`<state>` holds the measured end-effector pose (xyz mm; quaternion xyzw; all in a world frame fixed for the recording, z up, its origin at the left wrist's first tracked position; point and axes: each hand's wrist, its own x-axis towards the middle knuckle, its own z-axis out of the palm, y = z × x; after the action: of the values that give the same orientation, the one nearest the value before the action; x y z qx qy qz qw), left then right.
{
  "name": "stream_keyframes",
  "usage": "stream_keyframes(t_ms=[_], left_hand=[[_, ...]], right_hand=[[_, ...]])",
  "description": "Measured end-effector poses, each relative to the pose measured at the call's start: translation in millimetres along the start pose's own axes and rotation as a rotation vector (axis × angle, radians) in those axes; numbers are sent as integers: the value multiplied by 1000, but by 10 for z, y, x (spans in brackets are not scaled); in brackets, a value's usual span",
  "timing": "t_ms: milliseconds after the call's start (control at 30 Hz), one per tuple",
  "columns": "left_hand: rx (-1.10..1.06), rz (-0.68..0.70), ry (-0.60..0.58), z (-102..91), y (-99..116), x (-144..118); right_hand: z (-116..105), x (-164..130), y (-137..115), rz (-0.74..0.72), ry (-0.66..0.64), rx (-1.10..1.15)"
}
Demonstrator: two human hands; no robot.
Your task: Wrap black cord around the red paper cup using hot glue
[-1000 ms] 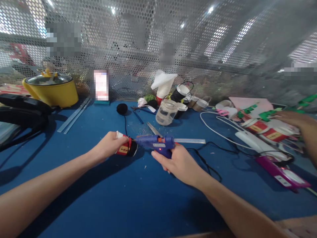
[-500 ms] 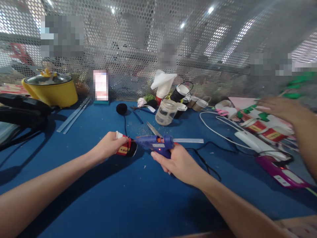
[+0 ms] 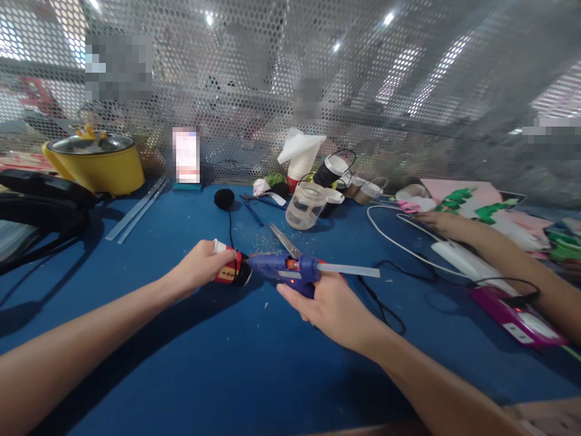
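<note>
While my left hand [image 3: 204, 266] grips the cup [image 3: 231, 272] on its side at frame centre, mouth facing right, my right hand [image 3: 329, 306] closes around the glue gun [image 3: 290, 270]. Its long axis runs left-right, nozzle touching the cup's rim. A co-worker's hand [image 3: 442, 223] rests at the right, by the white cable [image 3: 399, 239].

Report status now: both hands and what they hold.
Left hand grips red paper cup lying sideways. Right hand holds blue glue gun, nozzle at cup's base. Scissors just behind; co-worker's arm at right.
</note>
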<state>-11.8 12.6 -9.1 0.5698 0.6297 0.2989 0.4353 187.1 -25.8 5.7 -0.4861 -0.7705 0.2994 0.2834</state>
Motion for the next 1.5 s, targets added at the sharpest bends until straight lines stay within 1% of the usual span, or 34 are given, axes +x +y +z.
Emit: stream_keyframes(t_ms=[100, 167, 267, 367, 500, 667, 767, 967, 1167, 1267, 1367, 1500], left_hand=[[-19, 0, -14, 7, -12, 8], [-37, -8, -19, 12, -13, 10], [-53, -26, -11, 15, -5, 8], [-63, -25, -16, 16, -5, 8], [-56, -14, -14, 21, -28, 21], [-53, -26, -9, 25, -31, 31], [-62, -43, -6, 20, -13, 26], [-92, -68, -19, 24, 1, 16], [-93, -76, -24, 27, 28, 12], [-109, -92, -21, 28, 37, 14], [-127, -98, -15, 31, 30, 15], [-135, -99, -24, 30, 15, 9]], right_hand=[[12, -21, -14, 16, -22, -82], [14, -24, -20, 0, -31, -102], [14, -13, -9, -19, -7, -136], [17, 0, 15, -40, 16, -219], [24, -13, 19, -74, 12, -327], [24, -45, -4, -112, 24, -383], [29, -55, 0, -110, 6, -413], [51, -78, 17, -100, -41, -395], [61, -84, 17, -135, -10, -374], [63, -82, 20, -140, -15, -360], [69, -86, 24, -151, -23, -362], [75, -91, 18, -161, 1, -360]])
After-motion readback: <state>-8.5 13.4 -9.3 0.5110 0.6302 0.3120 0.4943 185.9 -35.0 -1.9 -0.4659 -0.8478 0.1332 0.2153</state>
